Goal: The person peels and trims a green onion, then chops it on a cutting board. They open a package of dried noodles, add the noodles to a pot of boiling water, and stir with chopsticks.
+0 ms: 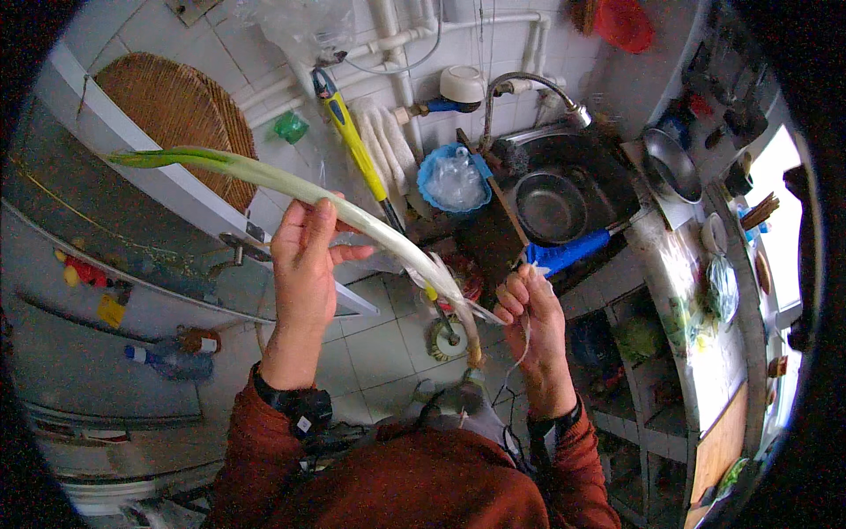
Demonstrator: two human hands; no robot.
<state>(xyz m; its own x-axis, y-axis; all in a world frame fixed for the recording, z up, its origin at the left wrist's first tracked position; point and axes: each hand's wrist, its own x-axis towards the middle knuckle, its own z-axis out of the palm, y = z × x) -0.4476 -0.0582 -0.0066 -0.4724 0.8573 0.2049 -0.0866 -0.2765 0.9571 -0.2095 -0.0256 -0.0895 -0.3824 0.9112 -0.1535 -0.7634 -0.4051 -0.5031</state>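
A long green onion (390, 241) stretches across the view, its green tip at the left and its brownish root end hanging low near the middle. My left hand (307, 254) grips the stalk between thumb and fingers. On the other side, my right hand (532, 304) pinches a thin strip of outer skin (486, 312) that is partly detached from the stalk near the root end. A thin strand also dangles from the right fingers. Both hands are bare, with dark bands at the wrists.
Ahead, a dark sink (615, 172) holds a metal pan (550, 206) under a flexible faucet (529, 78). A blue scalloped bowl (455, 180) stands left of it. A yellow-handled pole (357, 149) leans by a towel. A door (258, 248) is at left, a counter (661, 264) at right.
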